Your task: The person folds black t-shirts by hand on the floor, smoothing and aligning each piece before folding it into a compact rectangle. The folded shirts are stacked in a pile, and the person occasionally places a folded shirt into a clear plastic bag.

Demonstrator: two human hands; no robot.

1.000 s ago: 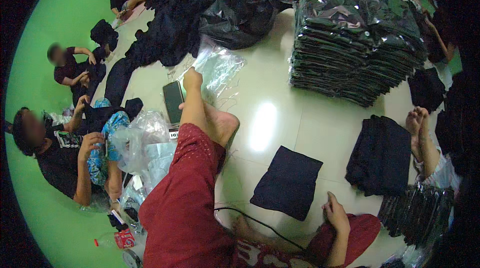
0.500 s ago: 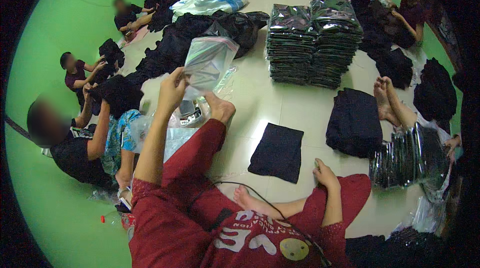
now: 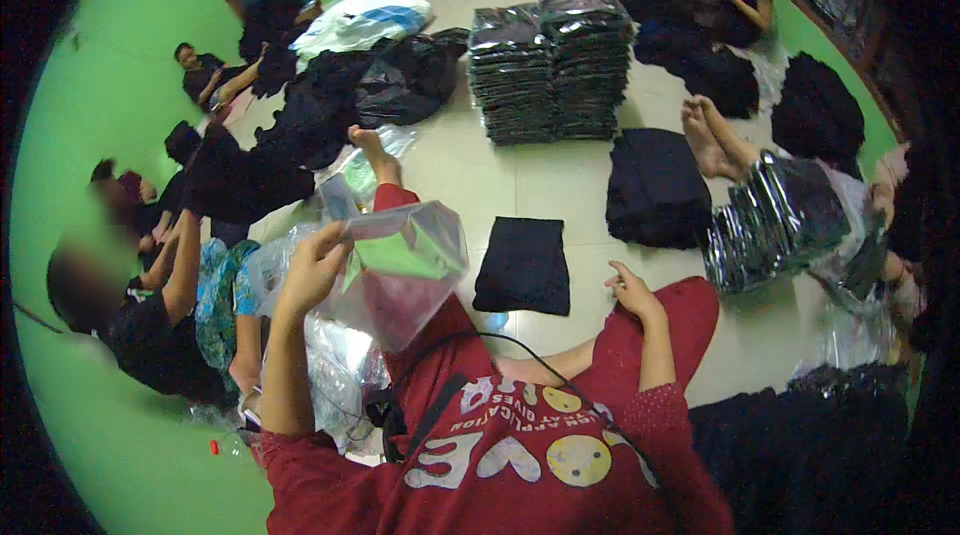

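My left hand [image 3: 318, 257] pinches the edge of a clear plastic bag [image 3: 415, 270]. The bag hangs above my lap, puffed out a little, and light shows through it. On the floor in front of me lies a flat, folded black garment [image 3: 522, 265]. To the right of this garment, my right hand [image 3: 632, 290] is raised near my right knee with its fingers apart and nothing in it.
A stack of folded black cloth [image 3: 657, 187] sits ahead on the right, beside a leaning row of bagged black garments [image 3: 770, 220]. Tall piles of bagged garments [image 3: 548, 65] stand farther off. Co-workers sit at both sides. Loose plastic bags [image 3: 335, 370] lie at my left.
My left hand has brought the bag down and closer to me, and the bag looks wider now. My right hand has its fingers more spread. The whole view has shifted.
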